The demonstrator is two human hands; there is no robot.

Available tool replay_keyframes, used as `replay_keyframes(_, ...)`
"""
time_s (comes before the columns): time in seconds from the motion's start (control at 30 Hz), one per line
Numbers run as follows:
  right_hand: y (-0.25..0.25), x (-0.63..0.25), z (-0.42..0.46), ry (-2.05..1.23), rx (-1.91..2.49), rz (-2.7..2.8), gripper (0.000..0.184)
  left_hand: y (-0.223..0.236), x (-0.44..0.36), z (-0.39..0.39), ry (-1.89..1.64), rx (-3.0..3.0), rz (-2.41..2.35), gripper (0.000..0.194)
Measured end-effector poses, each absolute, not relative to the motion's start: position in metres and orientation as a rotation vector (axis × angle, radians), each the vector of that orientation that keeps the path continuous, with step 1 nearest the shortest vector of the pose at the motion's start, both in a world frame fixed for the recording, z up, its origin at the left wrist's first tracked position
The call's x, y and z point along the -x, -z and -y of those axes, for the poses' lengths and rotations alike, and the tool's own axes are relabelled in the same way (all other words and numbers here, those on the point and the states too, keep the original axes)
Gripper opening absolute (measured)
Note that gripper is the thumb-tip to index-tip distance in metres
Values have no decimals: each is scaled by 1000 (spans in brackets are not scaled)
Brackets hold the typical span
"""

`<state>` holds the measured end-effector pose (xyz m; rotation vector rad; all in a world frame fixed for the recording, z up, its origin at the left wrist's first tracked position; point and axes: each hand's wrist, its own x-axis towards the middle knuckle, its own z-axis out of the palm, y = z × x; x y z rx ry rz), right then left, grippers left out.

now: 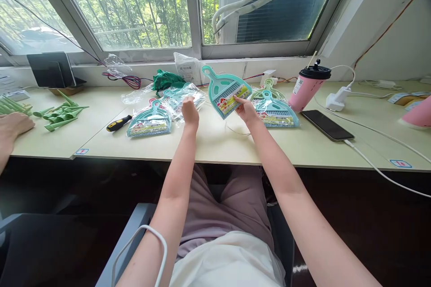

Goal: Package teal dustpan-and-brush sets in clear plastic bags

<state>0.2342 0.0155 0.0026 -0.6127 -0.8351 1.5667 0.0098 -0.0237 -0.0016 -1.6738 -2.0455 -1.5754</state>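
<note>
My right hand (247, 111) pinches the lower right corner of a turquoise dustpan and brush set (224, 92), tilted above the table, with a yellow printed label on it. My left hand (190, 111) is closed in a fist beside crumpled clear plastic wrapping (198, 94); what its fingers hold, if anything, is hidden. To its left lies a wrapped dustpan set (150, 119), with more bagged turquoise pieces behind. Right of my right hand, more dustpan sets (276, 114) are stacked, one turquoise on top and greenish ones behind.
A yellow-black screwdriver (119, 123) lies at left, near green pieces (62, 114) and another person's hand (15, 125). Green crumpled material (166, 80) sits at the back. A pink cup (308, 87), phone (327, 125) and white charger (337, 98) with cables stand at right.
</note>
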Motion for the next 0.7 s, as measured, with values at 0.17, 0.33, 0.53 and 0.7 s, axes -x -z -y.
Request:
replay_keyframes(0.17, -4, -238, -7, -1649, 660, 1067, 28, 1, 2, 25, 1730, 1522, 2076, 27)
replay_keyframes(0.33, -7, -244, -5, -1694, 854, 1160, 23, -3, 2, 30, 1747, 1306, 2104, 20)
replay_keyframes(0.53, -11, -247, -1, -1704, 956, 1325, 29, -7, 0, 35, 1718, 1072, 2206, 16)
replay_keyframes(0.7, -13, -239, 3, -1710, 963, 1332, 21, -7, -3, 32, 1646, 1191, 2168, 19)
